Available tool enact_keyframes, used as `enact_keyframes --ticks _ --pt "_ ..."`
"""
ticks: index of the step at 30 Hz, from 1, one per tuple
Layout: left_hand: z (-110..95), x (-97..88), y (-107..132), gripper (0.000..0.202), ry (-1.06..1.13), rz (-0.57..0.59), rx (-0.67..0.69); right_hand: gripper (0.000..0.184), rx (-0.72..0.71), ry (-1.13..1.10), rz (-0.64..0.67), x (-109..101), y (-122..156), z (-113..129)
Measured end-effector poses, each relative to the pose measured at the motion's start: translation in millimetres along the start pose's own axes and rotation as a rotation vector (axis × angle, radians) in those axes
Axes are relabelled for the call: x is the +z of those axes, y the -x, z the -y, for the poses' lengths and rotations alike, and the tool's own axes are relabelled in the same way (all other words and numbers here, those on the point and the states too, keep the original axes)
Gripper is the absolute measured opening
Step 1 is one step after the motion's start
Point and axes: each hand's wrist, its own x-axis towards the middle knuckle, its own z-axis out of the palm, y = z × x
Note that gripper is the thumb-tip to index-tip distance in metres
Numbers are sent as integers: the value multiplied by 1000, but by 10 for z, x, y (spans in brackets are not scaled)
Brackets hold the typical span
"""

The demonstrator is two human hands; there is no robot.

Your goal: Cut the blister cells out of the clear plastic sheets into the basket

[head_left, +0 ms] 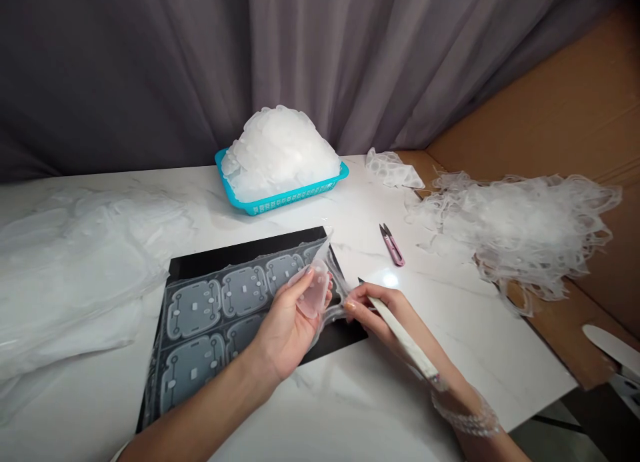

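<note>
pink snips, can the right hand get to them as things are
Probably yes. The pink snips lie on bare table just beyond the right hand, nothing between them. But that hand is full: it grips a white-handled tool and pinches the clear film, so it would likely have to let go first.

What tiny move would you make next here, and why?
Probably pull the hands a little wider apart: the left hand pinches a translucent piece lifted off the moulded sheet, while the right hand, gripping a slim white tool, tugs a thin film that joins them, stretched but unbroken.
</note>
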Motion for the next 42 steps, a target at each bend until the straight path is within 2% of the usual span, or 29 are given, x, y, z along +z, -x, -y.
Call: enact_keyframes --ticks 2,3,6,7,9,11,13,18,20,23,26,31,36,40,42 --pt "0 45 9 14 8 -32 21 35 14 -52 -20 15 14 47" --pt "5 59 14 15 5 -36 31 35 8 -42 -86 36 22 52" --pt "40 67 27 17 -53 29 40 34 -148 36 -407 141 46 22" --pt "57 63 31 17 -80 58 39 31 -222 56 -469 181 55 12" --pt "87 56 36 17 -123 92 38 21 -317 76 -431 250 68 9" --pt "104 55 37 17 -138 95 40 15 -307 91 -303 296 75 29" --pt "97 48 34 18 -145 105 48 15 -275 98 -241 313 73 49" --pt "-8 -50 34 17 -330 325 56 25 -252 11 -209 278 49 21" --pt "-40 -94 39 20 -435 362 55 25 -254 -14 -192 259 40 0" --pt "-25 -117 44 19 -489 305 80 22 -264 0 -166 250 44 -3" --pt "44 -107 48 18 -447 241 100 20 -237 11 -180 267 64 16" --pt "123 -106 84 19 -393 200 59 18 -231 28 -197 294 54 -18" --pt "76 -49 131 16 -377 226 26 21 -145 169 -314 223 -3 -112" --pt "30 2 132 11 -332 126 6 24 -119 203 -280 148 -5 -124" --pt "23 10 132 12 -315 115 -7 25 -76 159 -263 101 -2 -124"
